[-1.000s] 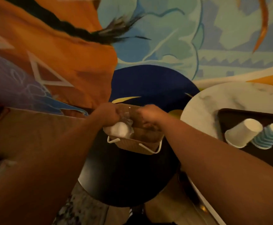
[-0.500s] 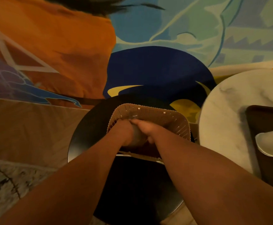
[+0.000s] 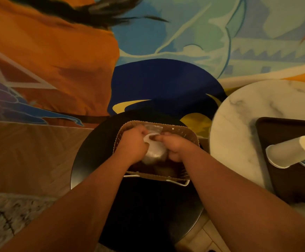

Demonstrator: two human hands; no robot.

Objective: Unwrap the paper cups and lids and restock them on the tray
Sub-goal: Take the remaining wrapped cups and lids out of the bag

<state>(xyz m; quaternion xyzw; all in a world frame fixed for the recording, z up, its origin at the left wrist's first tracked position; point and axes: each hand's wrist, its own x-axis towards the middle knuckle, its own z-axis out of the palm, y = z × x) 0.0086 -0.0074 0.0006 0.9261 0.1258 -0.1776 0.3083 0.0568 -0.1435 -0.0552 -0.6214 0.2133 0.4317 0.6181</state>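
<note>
Two hands, left hand [image 3: 132, 144] and right hand [image 3: 175, 145], fingers pinching one wrapped lid stack [image 3: 153, 150], one basket [image 3: 182, 132]

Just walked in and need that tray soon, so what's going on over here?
A person has both hands in a perforated basket on a dark round stool. The left hand and right hand grip a clear-wrapped white bundle, apparently working the wrap open. On the marble table, the dark tray already holds a paper cup lying on its side.
</note>
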